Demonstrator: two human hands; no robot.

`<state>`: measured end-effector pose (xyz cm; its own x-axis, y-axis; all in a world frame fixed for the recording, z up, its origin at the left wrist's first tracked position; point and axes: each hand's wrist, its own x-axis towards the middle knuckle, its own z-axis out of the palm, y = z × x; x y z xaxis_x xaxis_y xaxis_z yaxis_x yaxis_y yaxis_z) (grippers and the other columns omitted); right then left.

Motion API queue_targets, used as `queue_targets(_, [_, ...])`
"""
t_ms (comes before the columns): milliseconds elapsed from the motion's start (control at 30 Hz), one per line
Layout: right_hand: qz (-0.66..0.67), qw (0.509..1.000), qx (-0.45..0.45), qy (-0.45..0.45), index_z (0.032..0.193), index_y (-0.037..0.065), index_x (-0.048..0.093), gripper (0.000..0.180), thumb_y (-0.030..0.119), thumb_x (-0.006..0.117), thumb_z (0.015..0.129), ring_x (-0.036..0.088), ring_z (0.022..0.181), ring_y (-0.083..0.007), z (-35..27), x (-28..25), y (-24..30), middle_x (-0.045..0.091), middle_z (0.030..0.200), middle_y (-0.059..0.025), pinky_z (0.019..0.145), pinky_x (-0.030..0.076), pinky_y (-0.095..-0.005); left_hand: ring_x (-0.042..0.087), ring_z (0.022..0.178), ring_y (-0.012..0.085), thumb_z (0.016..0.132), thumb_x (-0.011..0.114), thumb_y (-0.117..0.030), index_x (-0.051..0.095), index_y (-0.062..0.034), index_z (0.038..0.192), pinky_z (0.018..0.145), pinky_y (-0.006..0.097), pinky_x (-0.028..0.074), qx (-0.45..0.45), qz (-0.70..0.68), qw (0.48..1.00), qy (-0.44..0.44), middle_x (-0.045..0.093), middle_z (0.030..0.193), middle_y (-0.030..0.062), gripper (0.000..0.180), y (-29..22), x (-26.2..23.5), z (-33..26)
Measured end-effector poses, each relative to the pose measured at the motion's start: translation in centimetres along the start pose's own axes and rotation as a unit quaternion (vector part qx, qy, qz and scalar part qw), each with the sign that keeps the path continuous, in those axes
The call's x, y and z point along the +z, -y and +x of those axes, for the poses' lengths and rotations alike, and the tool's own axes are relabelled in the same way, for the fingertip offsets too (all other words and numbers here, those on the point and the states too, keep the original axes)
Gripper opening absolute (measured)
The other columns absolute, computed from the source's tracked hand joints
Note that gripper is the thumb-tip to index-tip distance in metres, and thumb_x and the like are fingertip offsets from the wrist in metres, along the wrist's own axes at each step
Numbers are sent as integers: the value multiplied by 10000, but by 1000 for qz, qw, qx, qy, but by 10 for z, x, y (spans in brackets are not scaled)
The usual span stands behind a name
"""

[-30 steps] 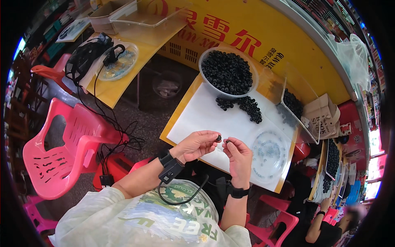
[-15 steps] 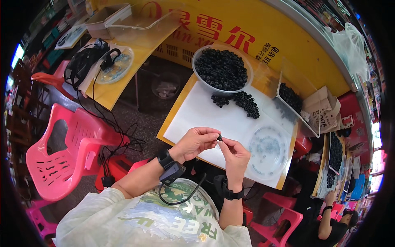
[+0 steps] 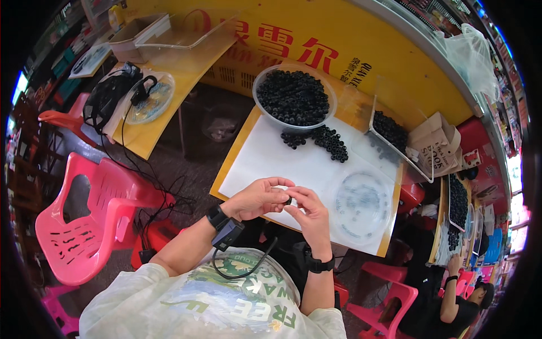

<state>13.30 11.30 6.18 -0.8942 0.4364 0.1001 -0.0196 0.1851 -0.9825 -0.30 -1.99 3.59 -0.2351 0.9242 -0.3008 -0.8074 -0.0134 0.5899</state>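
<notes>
A small black part (image 3: 288, 200) is pinched at the fingertips above the table's near edge. My left hand (image 3: 261, 199) grips it with thumb and forefinger. From the other side my right hand (image 3: 311, 216) closes thumb and fingers around the same part, partly hiding it. On the white-topped table (image 3: 248, 164), a wide translucent bowl (image 3: 329, 116) is heaped with small black ring-shaped parts (image 3: 293, 96). More loose rings (image 3: 332, 144) lie in clusters just in front of the bowl. Right of my hands sits a clear round plastic dish (image 3: 361, 206).
A clear bin (image 3: 420, 164) with black parts stands at the table's right edge, beside a paper bag (image 3: 437, 144). On the left are a pink chair (image 3: 73, 237), trailing cables (image 3: 152, 189) and another yellow table (image 3: 144, 138). A person in black (image 3: 446, 311) sits at lower right.
My right fingers have moved over toward the left fingertips, and both hands now bunch closer around the black part. The whole view has shifted slightly.
</notes>
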Motion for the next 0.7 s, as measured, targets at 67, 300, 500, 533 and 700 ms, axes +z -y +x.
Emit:
queue_targets(67, [-19,1000,-4,5,1109,48,712,301,22,723,809,619,940,-166,-3,1,0,701,1008,-69,822,488,-286,602,780,83,895,696,-65,460,-19,1330,720,212,528,-22,-12,1000,3,655,1049,57,497,0,-1,-3])
queue_targets(300, [-75,997,-12,-6,1100,32,710,265,35,713,835,664,886,-181,-3,0,2,720,995,-99,808,510,-288,618,835,101,946,656,-149,484,-15,1302,788,240,541,-6,-95,995,41,648,1073,74,418,25,-13,5])
queue_targets(500, [-86,984,-18,-155,1147,-22,678,259,76,663,908,620,910,-84,74,-97,52,692,999,-34,835,499,-245,645,917,149,1005,562,-205,516,-26,1261,838,266,554,-1,-118,992,-32,644,1090,118,315,22,-6,11])
queue_targets(533, [-117,974,-48,-188,1181,-36,651,305,83,672,901,632,919,-107,96,-124,57,695,1028,-64,840,503,-255,645,930,156,1005,561,-204,523,-26,1251,844,271,553,10,-112,993,-43,643,1094,119,306,20,-8,11])
queue_targets(700, [-494,802,-153,-297,1263,-58,567,434,83,642,859,601,1104,-352,135,-157,51,611,1216,-251,974,461,-401,639,978,164,1003,554,-189,571,-25,1195,873,294,538,81,-56,992,-74,642,1127,101,253,6,-20,11])
